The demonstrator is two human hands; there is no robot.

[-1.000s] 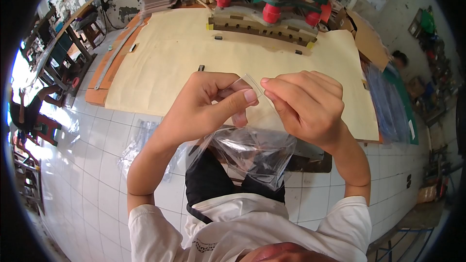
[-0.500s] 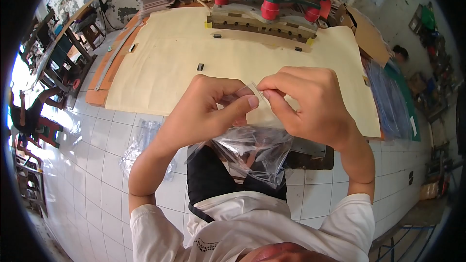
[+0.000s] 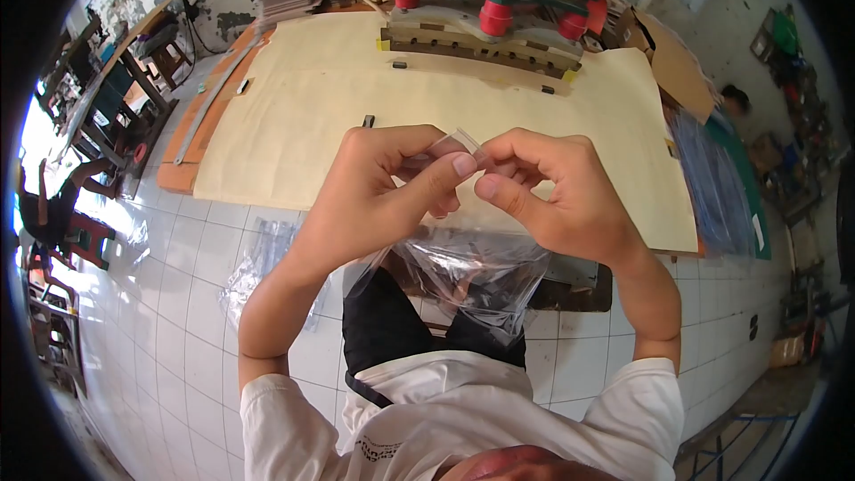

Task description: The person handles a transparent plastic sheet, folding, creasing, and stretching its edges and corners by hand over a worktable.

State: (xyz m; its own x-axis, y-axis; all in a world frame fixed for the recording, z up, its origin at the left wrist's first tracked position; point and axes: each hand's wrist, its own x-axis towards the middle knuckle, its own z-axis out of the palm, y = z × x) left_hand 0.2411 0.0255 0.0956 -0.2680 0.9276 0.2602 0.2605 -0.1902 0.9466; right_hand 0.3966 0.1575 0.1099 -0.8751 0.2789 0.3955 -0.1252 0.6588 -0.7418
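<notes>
Between the thumb and fingers of my left hand is pinched a small clear plastic piece, its straight edge tilted upward. My right hand is closed, its fingers curled at the right end of that piece. The right thumb sits a little lower, and the exact grip behind the plastic is hidden. Below both hands, shiny clear plastic film hangs over the near table edge and above my lap. Pale yellow sheeting covers the table in front of me.
A green press with red knobs stands at the table's back. Small black blocks lie on the sheeting. Clear plastic sheets rest at the right, a cardboard box behind them. More clear plastic lies left of my legs.
Both hands have shifted slightly upward. My right thumb has moved off the plastic's edge, while its fingers have curled in. More of the clear piece shows above my left thumb.
</notes>
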